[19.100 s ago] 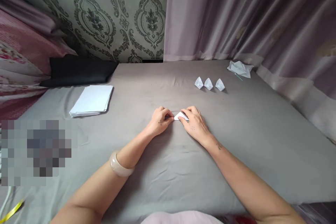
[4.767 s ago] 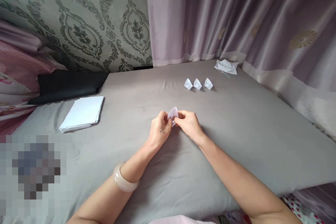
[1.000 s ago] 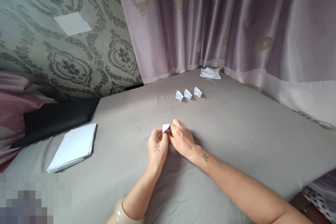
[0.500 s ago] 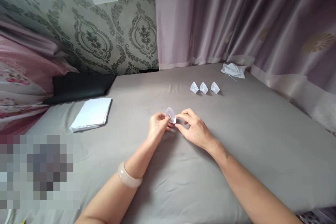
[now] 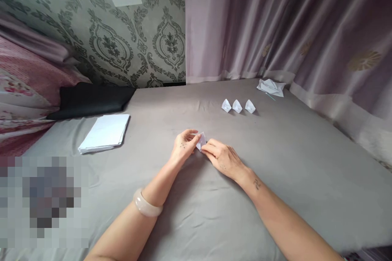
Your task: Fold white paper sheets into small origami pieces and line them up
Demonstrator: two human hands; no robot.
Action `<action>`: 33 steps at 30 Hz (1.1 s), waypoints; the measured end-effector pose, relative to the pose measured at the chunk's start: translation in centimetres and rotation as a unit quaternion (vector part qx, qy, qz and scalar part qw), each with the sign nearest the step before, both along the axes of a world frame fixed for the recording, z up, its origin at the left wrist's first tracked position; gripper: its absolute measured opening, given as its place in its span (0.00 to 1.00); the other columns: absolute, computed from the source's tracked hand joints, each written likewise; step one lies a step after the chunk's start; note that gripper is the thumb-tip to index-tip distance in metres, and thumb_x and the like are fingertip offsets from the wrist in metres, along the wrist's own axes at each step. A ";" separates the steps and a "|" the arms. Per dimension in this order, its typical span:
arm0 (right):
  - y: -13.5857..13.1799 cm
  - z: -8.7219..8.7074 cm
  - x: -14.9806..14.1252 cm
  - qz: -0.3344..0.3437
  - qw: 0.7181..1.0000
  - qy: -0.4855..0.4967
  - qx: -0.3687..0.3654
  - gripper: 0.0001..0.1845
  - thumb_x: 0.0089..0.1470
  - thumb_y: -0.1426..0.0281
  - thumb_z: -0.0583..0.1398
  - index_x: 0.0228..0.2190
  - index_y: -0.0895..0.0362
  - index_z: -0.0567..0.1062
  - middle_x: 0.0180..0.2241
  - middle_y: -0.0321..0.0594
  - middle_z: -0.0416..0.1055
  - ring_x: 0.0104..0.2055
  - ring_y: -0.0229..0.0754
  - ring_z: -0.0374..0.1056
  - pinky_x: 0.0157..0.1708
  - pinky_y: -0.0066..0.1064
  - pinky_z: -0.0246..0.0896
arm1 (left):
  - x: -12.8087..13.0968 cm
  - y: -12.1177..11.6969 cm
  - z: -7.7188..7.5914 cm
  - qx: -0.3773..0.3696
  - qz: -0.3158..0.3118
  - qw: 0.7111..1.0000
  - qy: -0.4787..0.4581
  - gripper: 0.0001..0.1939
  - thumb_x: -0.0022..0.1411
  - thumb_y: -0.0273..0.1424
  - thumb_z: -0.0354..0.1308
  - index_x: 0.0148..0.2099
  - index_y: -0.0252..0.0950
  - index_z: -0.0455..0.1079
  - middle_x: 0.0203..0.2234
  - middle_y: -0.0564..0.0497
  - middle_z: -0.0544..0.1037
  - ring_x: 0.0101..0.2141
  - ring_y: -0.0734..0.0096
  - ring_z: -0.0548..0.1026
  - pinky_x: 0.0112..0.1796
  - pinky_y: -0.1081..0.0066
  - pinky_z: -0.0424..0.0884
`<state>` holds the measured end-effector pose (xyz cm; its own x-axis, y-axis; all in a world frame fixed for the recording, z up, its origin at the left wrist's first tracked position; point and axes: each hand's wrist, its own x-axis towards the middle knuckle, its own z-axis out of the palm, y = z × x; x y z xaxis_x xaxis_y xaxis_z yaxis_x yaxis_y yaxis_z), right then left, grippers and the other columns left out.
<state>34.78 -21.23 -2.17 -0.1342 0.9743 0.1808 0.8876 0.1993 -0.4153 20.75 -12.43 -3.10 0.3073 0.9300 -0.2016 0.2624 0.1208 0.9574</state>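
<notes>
Between my two hands, just above the grey cloth (image 5: 171, 110), is a small white folded paper piece (image 5: 201, 141). My left hand (image 5: 184, 144) pinches its left side between thumb and fingers. On the lower right edge of the paper, the thumb and fingers of my right hand (image 5: 222, 157) are pressed together. Part of the fold is hidden behind the fingers. Farther back stand three similar folded paper pieces, a left one (image 5: 226, 106), a middle one (image 5: 237, 106) and a right one (image 5: 250, 107).
A stack of white paper (image 5: 105, 132) lies at the left, before a folded black cloth (image 5: 92, 100). Crumpled white paper (image 5: 271, 87) and a thin bluish stick (image 5: 270, 96) lie at the back right, near the purple curtain (image 5: 232, 28). The lower left is blurred out.
My right hand has closed its fingers on the lower edge of the paper piece, where they were looser before. The folded paper has turned and looks narrower. The view has shifted slightly.
</notes>
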 end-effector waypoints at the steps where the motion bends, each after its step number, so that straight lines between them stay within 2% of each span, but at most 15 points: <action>1: 0.0 0.0 0.0 0.006 1.000 0.001 -0.001 0.13 0.63 0.67 0.52 0.39 0.50 0.77 0.35 0.36 0.71 0.33 0.34 0.65 0.32 0.24 0.54 | -0.1 0.1 -0.2 0.013 -0.007 1.000 0.007 0.17 0.54 0.40 0.59 0.40 0.33 0.74 0.25 0.49 0.76 0.20 0.75 0.69 0.19 0.77 0.62; 4: 0.1 0.2 0.2 0.003 1.000 0.001 -0.004 0.13 0.63 0.67 0.52 0.40 0.51 0.76 0.35 0.36 0.72 0.32 0.35 0.66 0.34 0.24 0.56 | -0.3 0.6 -0.5 0.061 0.004 0.997 0.036 0.14 0.54 0.41 0.58 0.30 0.33 0.74 0.21 0.50 0.75 0.21 0.74 0.69 0.21 0.77 0.62; 8: 2.0 0.8 1.5 -0.028 0.999 -0.028 -0.016 0.13 0.63 0.68 0.52 0.42 0.51 0.76 0.36 0.38 0.74 0.36 0.37 0.69 0.37 0.26 0.57 | -0.7 1.3 -0.8 0.061 0.061 0.995 0.042 0.18 0.56 0.45 0.57 0.37 0.34 0.74 0.27 0.46 0.79 0.22 0.72 0.73 0.22 0.76 0.64; 10: 3.8 1.1 2.6 -0.083 0.995 -0.051 -0.029 0.14 0.63 0.67 0.52 0.44 0.50 0.76 0.39 0.39 0.75 0.40 0.39 0.70 0.39 0.26 0.57 | -0.8 1.6 -1.1 0.048 0.076 0.995 0.030 0.20 0.57 0.47 0.56 0.40 0.34 0.72 0.30 0.45 0.79 0.22 0.72 0.74 0.21 0.76 0.65; 15: 8.5 1.2 5.6 -0.161 0.984 -0.070 -0.030 0.17 0.62 0.71 0.50 0.46 0.55 0.75 0.44 0.46 0.75 0.46 0.44 0.69 0.42 0.29 0.57 | -1.0 1.9 -2.0 0.043 0.073 0.996 0.016 0.17 0.58 0.43 0.56 0.39 0.34 0.71 0.29 0.45 0.79 0.21 0.73 0.74 0.19 0.77 0.64; 20: 11.2 0.8 7.0 -0.202 0.976 -0.071 -0.036 0.19 0.62 0.73 0.48 0.48 0.56 0.75 0.47 0.47 0.74 0.48 0.46 0.69 0.43 0.31 0.57 | -0.9 2.0 -2.2 0.045 0.068 0.997 0.015 0.15 0.59 0.42 0.55 0.38 0.34 0.70 0.29 0.45 0.79 0.21 0.73 0.74 0.20 0.77 0.65; 27: 12.9 0.7 7.4 -0.229 0.971 -0.049 -0.055 0.19 0.61 0.72 0.50 0.49 0.55 0.74 0.47 0.48 0.74 0.48 0.47 0.69 0.41 0.31 0.59 | -0.9 2.0 -2.1 0.042 0.065 0.997 0.018 0.14 0.58 0.41 0.56 0.38 0.35 0.70 0.29 0.46 0.79 0.22 0.72 0.74 0.21 0.76 0.66; 33: 12.2 0.6 7.4 -0.264 0.963 -0.023 -0.039 0.20 0.60 0.71 0.51 0.52 0.56 0.71 0.46 0.47 0.74 0.49 0.46 0.69 0.44 0.31 0.59 | -0.9 2.1 -2.2 0.048 0.062 0.997 0.027 0.13 0.59 0.40 0.55 0.38 0.35 0.70 0.28 0.46 0.79 0.22 0.72 0.74 0.21 0.76 0.66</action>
<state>42.19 -9.02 -1.60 0.3776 0.9195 0.1096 0.8744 -0.3151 -0.3691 19.82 -10.36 -5.27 0.1793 0.9761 -0.1229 0.3026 0.0641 0.9510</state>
